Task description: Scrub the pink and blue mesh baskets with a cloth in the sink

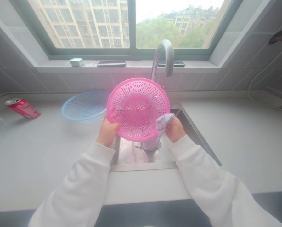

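Note:
A pink plastic colander [137, 108] is held up over the metal sink [129, 154], its inside turned toward me. My left hand [108, 130] grips its left rim, thumb on the near side and fingers showing through the holes behind. At the right rim, my right hand [176, 129] is closed on a pale purple striped cloth [164, 121]. The cloth is folded over the colander's edge and hangs down behind it toward the sink. Part of my right hand's fingers is hidden by the cloth.
Left of the sink stands a blue colander [85, 107], and farther left a red drink can [23, 108] lies tilted. The curved faucet [166, 55] rises behind the pink colander. Phones and a small pale green box [76, 62] lie on the windowsill.

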Motion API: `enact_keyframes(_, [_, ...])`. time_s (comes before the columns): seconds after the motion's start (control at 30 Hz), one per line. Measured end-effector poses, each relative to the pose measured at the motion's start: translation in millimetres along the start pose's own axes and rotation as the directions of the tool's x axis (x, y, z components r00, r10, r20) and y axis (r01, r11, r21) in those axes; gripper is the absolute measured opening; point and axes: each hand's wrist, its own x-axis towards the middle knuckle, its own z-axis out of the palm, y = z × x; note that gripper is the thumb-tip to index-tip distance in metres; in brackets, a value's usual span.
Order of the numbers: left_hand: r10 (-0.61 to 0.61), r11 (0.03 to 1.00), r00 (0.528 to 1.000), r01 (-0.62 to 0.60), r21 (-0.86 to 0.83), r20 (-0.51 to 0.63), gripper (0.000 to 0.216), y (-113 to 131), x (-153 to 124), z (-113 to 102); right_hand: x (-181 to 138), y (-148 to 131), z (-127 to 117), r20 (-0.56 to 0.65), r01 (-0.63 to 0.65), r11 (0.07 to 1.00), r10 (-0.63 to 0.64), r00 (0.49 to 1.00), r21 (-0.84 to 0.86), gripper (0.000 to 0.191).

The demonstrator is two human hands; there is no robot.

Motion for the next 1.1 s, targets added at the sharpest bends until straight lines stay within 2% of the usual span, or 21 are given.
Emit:
enact_keyframes(0.07, [0.023, 0.999, 1.000, -0.024, -0.041, -0.022, 0.078, 2.8, -1.7, 2.5, 0.4, 0.6, 0.5, 0.005, 0.002, 1.000, -0.002, 1.000, 0.012, 0.031])
enact_keyframes(0.17, [0.188, 0.967, 0.979, -0.198, -0.159, -0.073, 0.068, -1.8, -11.8, 15.2, -3.2, 2.4, 8.5, 0.018, 0.035, 0.999, -0.035, 0.999, 0.022, 0.031])
enact_keyframes(0.23, [0.234, 0.957, 0.971, -0.238, -0.166, -0.047, 0.076, -8.6, -19.6, 24.7, -6.9, 4.0, 15.4, 0.052, 0.037, 0.999, -0.038, 0.998, 0.021, 0.031])
enact_keyframes(0.33, [0.169, 0.972, 0.984, -0.177, -0.154, -0.063, 0.090, -16.0, -24.4, 30.3, -10.0, 5.4, 20.5, 0.092, -0.012, 1.000, 0.011, 0.996, 0.009, 0.035])
enact_keyframes(0.4, [0.112, 0.982, 0.991, -0.121, -0.144, -0.069, 0.094, -16.0, -21.1, 25.7, -8.6, 4.8, 17.7, 0.068, -0.014, 1.000, 0.013, 0.998, 0.008, 0.036])
enact_keyframes(0.53, [0.058, 0.997, 0.998, -0.058, -0.051, -0.006, 0.087, -7.2, -7.0, 5.6, -0.7, 1.2, 2.6, -0.010, 0.028, 1.000, -0.027, 1.000, 0.004, 0.031])
enact_keyframes(0.63, [0.039, 0.999, 0.999, -0.039, -0.020, 0.034, 0.085, -0.6, -1.5, -2.5, 3.0, 0.4, -4.7, -0.014, 0.014, 1.000, -0.014, 1.000, -0.011, 0.029])
enact_keyframes(0.7, [0.080, 0.995, 0.997, -0.079, -0.065, 0.014, 0.079, 0.6, -3.7, 1.2, 2.3, 1.6, -3.3, -0.007, 0.015, 1.000, -0.016, 1.000, -0.006, 0.027])
enact_keyframes(0.8, [0.213, 0.960, 0.976, -0.218, -0.174, -0.048, 0.069, -4.1, -13.4, 15.8, -2.7, 4.5, 6.0, 0.014, 0.014, 1.000, -0.014, 1.000, 0.009, 0.023])
enact_keyframes(0.87, [0.229, 0.959, 0.970, -0.240, -0.151, -0.086, 0.072, -9.7, -19.2, 24.0, -6.6, 5.5, 12.5, 0.048, -0.009, 1.000, 0.008, 0.999, 0.008, 0.021])
enact_keyframes(1.0, [0.117, 0.985, 0.990, -0.125, -0.122, -0.077, 0.089, -13.8, -18.0, 21.2, -8.7, 3.1, 14.3, 0.062, -0.045, 0.999, 0.046, 0.997, -0.027, 0.026])
enact_keyframes(1.1, [0.058, 0.996, 0.998, -0.060, -0.060, -0.031, 0.086, -5.0, -10.2, 10.3, -4.6, 0.8, 6.3, 0.012, -0.039, 0.999, 0.039, 0.999, -0.030, 0.029])
